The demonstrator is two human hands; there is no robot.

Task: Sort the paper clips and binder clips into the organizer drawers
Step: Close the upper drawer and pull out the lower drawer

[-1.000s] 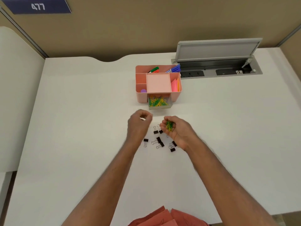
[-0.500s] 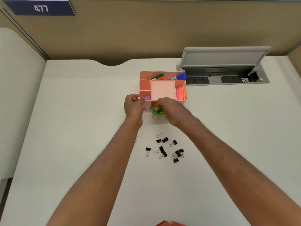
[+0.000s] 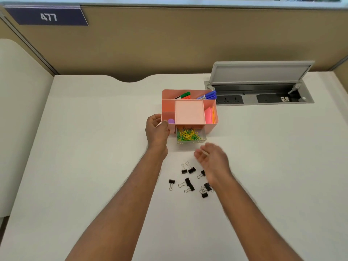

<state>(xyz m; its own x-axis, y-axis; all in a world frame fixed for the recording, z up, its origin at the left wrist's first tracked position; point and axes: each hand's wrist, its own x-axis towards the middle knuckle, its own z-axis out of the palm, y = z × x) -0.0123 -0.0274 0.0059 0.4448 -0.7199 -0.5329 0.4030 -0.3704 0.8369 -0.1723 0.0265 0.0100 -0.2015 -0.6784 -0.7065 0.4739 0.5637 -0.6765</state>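
On the white worktop [image 3: 94, 147] our left hand [image 3: 157, 131] grasps the left corner of the pink organizer [image 3: 211, 127]. Its clear drawer [image 3: 191, 141] stands pulled out in front, holding yellow and green paper clips [image 3: 188, 135]. Black binder clips [image 3: 188, 183] lie scattered nearer us. Above them, our right hand [image 3: 212, 161] hovers released, fingers relaxed, grasping nothing.

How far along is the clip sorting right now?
Done: the coloured paper clips lie in the open clear drawer of the pink organizer. In hand: nothing; the left hand steadies the organizer's corner, and the right hand is open and empty. Left: the black binder clips remain scattered on the desk.
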